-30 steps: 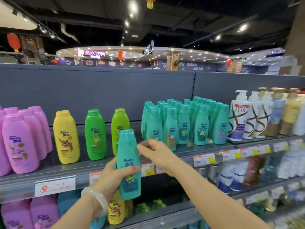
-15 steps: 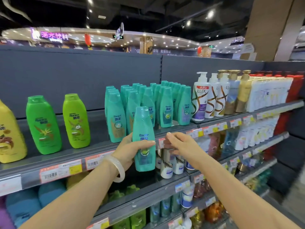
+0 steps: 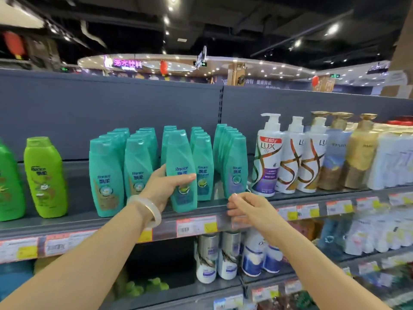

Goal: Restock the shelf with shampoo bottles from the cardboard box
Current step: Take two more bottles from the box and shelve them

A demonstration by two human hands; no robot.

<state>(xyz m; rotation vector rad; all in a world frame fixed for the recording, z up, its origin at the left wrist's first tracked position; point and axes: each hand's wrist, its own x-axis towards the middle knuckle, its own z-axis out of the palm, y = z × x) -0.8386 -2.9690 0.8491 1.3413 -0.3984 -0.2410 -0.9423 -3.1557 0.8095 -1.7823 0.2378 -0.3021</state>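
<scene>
**Teal bottle at the shelf's front edge**

At the front edge of the shelf (image 3: 111,218), two bare forearms reach in. The left hand (image 3: 166,186), with one pale bangle (image 3: 146,210) at the wrist, grips a teal shampoo bottle (image 3: 182,168) around its lower half, thumb across the label; the bottle stands upright at the front lip, though whether its base rests on the shelf cannot be told. The right hand (image 3: 248,209) holds nothing, its fingers loosely curled against the price strip (image 3: 196,225) on the shelf's front edge, just right of the bottle.

The label on the held bottle reads "Rejoice" above Chinese characters. Behind it stand five rows of the same teal bottles (image 3: 234,162), each running back toward the grey back panel; the front ones show the same "Rejoice" label. The depth of each row is hard to count.

Toward the shelf's left end stand two green bottles (image 3: 44,175), the nearer one also marked "Rejoice", the other cut by the frame. Toward the right end stand three white pump bottles (image 3: 267,157) marked "LUX", then three gold-capped pump bottles (image 3: 359,151) whose writing is blurred.

The cardboard box is out of view.

On the lower shelf below are a few white and silver bottles (image 3: 206,258), labels unreadable. Far beyond, a purple neon sign (image 3: 127,63) shows Chinese characters.
</scene>
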